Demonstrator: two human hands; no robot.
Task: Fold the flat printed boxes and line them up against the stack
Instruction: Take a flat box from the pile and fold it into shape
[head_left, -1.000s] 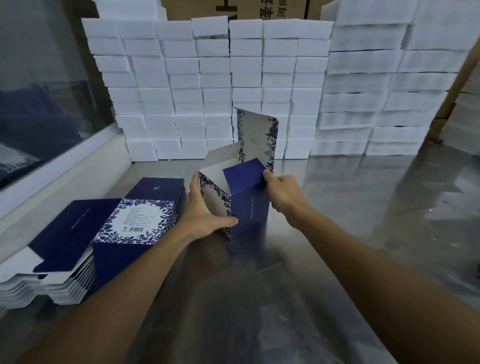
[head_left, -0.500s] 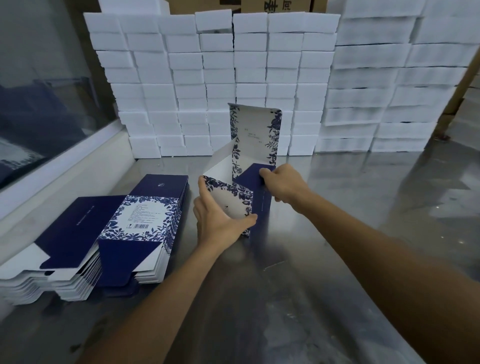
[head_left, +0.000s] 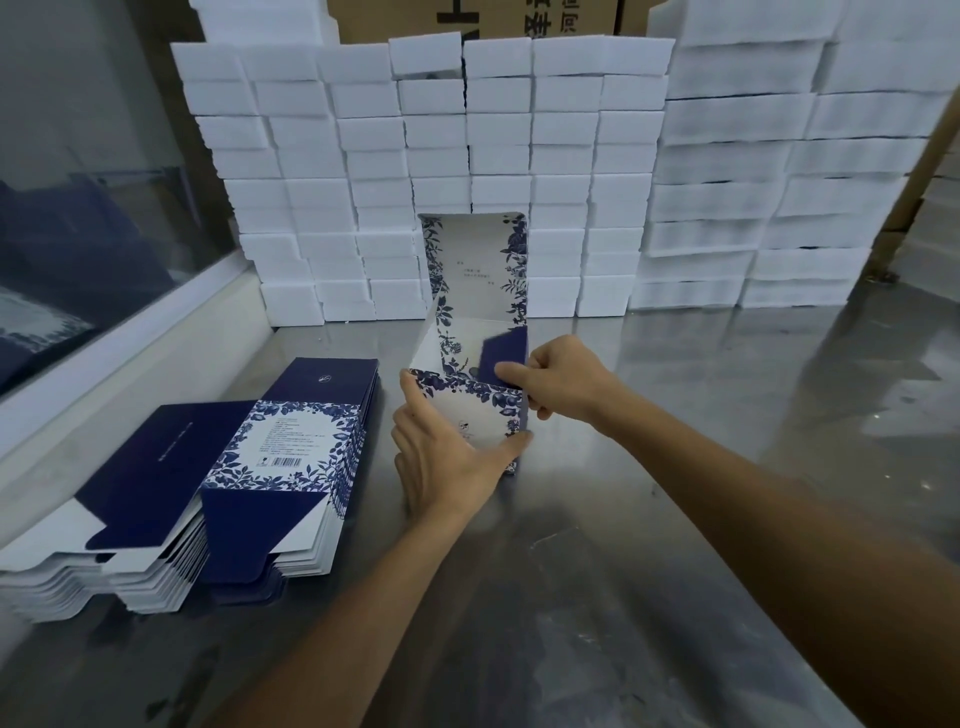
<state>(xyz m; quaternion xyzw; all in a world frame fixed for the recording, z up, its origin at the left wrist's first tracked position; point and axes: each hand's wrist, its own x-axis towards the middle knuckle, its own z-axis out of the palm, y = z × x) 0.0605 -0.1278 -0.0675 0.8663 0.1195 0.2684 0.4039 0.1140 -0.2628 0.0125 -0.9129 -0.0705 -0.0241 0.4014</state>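
A half-formed printed box (head_left: 475, 291), white with blue flower borders and navy sides, stands upright on the steel table in front of me. Its tall lid flap points up. My left hand (head_left: 447, 457) cups the near panel from below and the left, thumb along the right bottom edge. My right hand (head_left: 558, 379) pinches the navy side flap at the box's right top corner. A pile of flat printed boxes (head_left: 218, 478) lies to the left. The stack of white boxes (head_left: 431, 171) rises along the back.
The steel table (head_left: 675, 467) stretches to the right and towards me. A glass pane with a white ledge (head_left: 104, 353) runs along the left. More white stacks (head_left: 779, 182) stand at the back right, with brown cartons (head_left: 467, 18) behind.
The box has turned so its white flowered panel faces me. My right hand has pushed the navy side flap inward, and my left hand has slid under the near panel.
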